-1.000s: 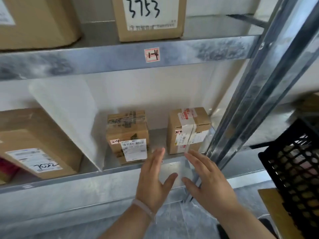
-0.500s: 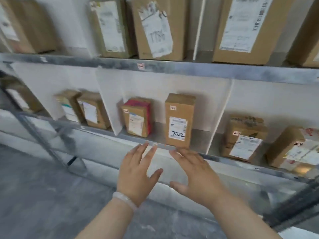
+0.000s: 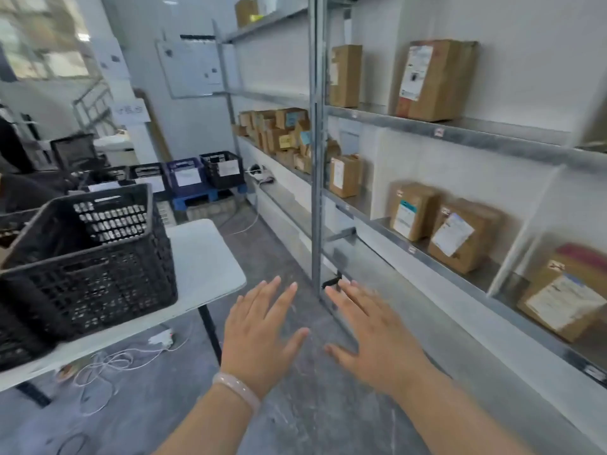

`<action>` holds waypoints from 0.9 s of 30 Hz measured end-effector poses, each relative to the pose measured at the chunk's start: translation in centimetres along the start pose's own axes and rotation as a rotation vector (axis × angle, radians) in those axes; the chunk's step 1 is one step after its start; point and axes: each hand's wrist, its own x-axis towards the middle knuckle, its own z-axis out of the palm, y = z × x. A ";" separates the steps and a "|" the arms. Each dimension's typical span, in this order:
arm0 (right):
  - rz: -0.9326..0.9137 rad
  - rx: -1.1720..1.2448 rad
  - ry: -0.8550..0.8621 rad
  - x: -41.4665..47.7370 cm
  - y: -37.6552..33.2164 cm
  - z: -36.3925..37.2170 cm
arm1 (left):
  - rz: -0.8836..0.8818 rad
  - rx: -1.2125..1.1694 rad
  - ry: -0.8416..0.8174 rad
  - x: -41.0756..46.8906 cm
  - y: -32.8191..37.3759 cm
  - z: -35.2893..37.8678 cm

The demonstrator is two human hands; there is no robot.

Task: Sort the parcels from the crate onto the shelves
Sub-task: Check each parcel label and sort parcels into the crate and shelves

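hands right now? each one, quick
left hand: open, fingers straight, holding nothing
right hand: open, fingers spread, holding nothing

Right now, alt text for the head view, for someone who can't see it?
Two empty hands, left hand and right hand, stretch forward with fingers spread above a grey floor. A black crate sits on a white table to the left. Metal shelves on the right hold cardboard parcels.

Parcel labels (image 3: 451,234) blurred, shelf tags (image 3: 439,132) too small, white sign (image 3: 131,110) illegible, no text readable
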 end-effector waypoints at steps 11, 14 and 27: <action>-0.434 0.144 -0.123 19.1 -16.0 9.8 | -0.399 0.252 0.154 -2.3 -19.8 -9.2; -0.527 0.193 -0.117 24.1 -19.3 12.4 | -0.472 0.314 0.166 -2.1 -24.5 -10.3; -0.753 0.353 -0.159 42.6 -31.4 19.0 | -0.799 0.400 0.176 2.3 -41.0 -14.5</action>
